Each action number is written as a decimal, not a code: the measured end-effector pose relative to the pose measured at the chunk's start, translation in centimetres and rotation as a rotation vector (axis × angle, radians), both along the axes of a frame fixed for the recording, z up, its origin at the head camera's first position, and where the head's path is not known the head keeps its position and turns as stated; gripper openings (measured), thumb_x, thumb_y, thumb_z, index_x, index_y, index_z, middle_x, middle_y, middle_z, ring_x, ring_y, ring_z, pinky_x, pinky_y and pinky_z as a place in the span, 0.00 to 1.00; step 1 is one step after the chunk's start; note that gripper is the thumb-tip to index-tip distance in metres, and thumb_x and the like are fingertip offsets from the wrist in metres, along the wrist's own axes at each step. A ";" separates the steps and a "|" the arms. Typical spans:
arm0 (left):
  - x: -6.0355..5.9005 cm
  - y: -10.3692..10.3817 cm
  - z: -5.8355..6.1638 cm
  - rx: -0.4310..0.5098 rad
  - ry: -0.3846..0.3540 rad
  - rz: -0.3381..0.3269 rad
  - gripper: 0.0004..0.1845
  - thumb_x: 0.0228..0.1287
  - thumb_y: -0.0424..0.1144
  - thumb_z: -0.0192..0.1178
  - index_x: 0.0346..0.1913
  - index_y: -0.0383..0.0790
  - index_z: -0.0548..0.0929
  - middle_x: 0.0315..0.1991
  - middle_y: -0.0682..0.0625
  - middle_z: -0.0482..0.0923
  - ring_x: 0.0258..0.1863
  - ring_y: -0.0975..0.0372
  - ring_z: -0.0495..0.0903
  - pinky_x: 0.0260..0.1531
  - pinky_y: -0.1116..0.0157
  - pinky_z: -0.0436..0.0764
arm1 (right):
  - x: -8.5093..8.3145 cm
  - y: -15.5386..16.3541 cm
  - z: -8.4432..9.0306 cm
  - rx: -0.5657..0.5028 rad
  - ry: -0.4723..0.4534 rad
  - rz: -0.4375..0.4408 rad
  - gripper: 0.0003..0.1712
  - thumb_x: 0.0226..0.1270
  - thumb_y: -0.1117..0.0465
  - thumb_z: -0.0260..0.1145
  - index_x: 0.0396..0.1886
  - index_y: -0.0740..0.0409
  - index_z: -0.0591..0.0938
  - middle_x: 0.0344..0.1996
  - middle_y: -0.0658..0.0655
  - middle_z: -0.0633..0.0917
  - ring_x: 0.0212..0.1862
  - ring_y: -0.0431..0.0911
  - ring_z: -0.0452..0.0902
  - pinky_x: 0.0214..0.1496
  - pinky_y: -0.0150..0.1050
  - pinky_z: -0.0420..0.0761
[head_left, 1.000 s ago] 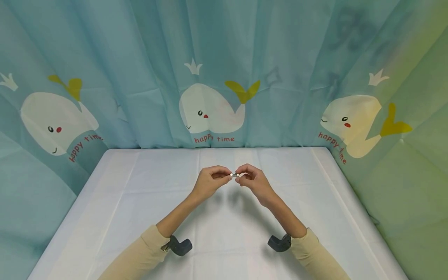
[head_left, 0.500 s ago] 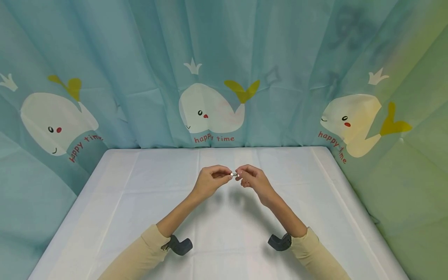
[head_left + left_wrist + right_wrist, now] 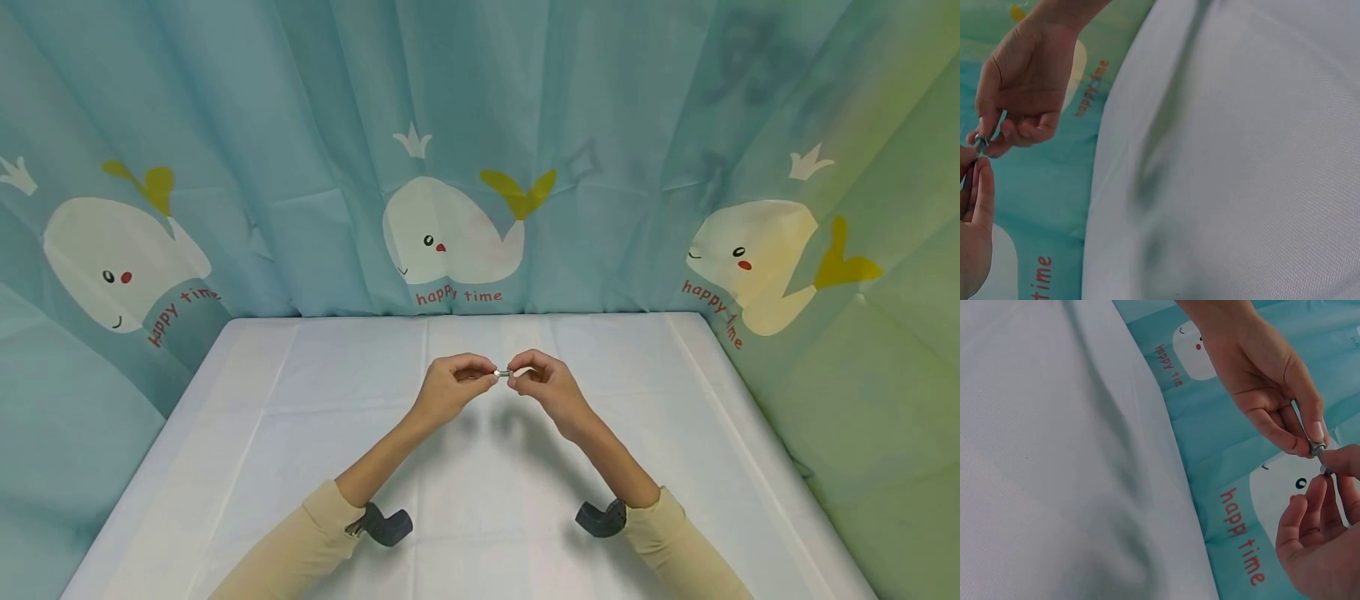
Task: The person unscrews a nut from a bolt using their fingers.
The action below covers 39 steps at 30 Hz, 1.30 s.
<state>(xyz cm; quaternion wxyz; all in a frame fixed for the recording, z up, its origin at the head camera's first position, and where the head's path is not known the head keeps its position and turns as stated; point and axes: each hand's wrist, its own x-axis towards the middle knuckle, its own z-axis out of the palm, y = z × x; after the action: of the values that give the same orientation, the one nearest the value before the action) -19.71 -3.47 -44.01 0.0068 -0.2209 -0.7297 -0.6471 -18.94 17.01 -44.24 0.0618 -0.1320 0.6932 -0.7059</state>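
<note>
Above the far half of the table, a small silver bolt point(image 3: 504, 373) lies level between two hands. My left hand point(image 3: 442, 390) pinches one end of it between thumb and fingertips. At the other end, my right hand point(image 3: 551, 390) pinches what looks like a nut point(image 3: 1326, 469), with a short length of shank showing between the hands. In the left wrist view the bolt point(image 3: 981, 145) is near the left edge, partly hidden by fingertips. The right wrist view shows the left hand point(image 3: 1266, 381) above and the right hand point(image 3: 1316, 550) below.
A white cloth covers the table point(image 3: 480, 500) under both forearms. Blue-green curtain point(image 3: 615, 250) with whale prints hangs behind and at the sides. Dark curved pieces point(image 3: 390, 528) are strapped at both wrists.
My right thumb and fingers have slid over the bolt's right end and back, and now pinch it again slightly farther right. The left hand has kept its hold and hardly moved.
</note>
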 end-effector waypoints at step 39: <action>0.1 0.0 0.2 0.000 -0.009 0.002 0.06 0.62 0.27 0.68 0.41 0.30 0.87 0.38 0.45 0.85 0.36 0.60 0.85 0.39 0.65 0.85 | 0.1 -0.1 0.0 -0.034 0.038 0.035 0.13 0.65 0.75 0.65 0.47 0.74 0.76 0.36 0.55 0.79 0.31 0.42 0.77 0.40 0.33 0.78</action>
<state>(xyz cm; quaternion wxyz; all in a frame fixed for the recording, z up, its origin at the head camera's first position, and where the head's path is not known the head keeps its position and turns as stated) -19.63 -3.50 -43.84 0.0040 -0.2174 -0.7298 -0.6481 -18.86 16.92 -44.25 0.0586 -0.1586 0.6799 -0.7136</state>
